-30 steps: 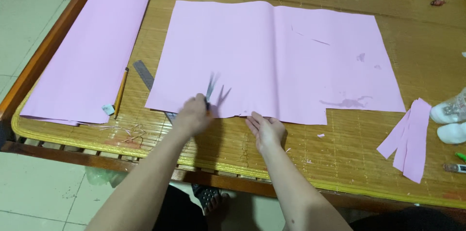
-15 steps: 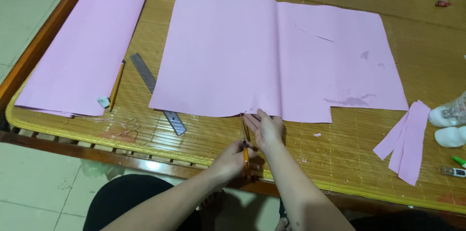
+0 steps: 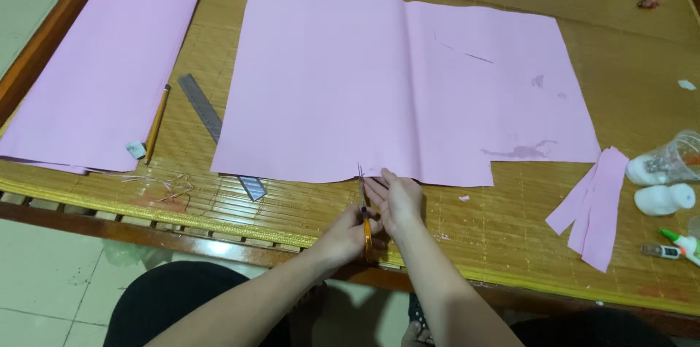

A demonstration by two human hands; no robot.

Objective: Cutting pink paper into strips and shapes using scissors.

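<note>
I read the view from largest to smallest. The bench (image 3: 510, 259), covered in a woven mat with a wooden rim, fills the frame. On it the large pink sheet (image 3: 394, 84) lies flat with its long axis running left to right and a crease down its middle; its near edge faces me.

Progress, as I judge it: a notch is already gone from the near right corner of the sheet, and several pink strips (image 3: 594, 205) lie just beside that corner, so some cutting is done. The greater part of the sheet is whole, and the blades are only at the near edge, so most of the cutting is left.

A second pink sheet (image 3: 102, 63) lies well apart at the left, its long axis running away from me. Near it are a metal ruler (image 3: 219, 135) and a pencil (image 3: 156, 125), both aslant.

My left hand (image 3: 346, 234) is closed around the orange-handled scissors (image 3: 364, 208), whose long axis runs straight away from me, tips pointing into the near edge of the large sheet. My right hand (image 3: 397, 197) rests just beside the blades, fingers spread flat on the sheet's edge, holding nothing.
</note>
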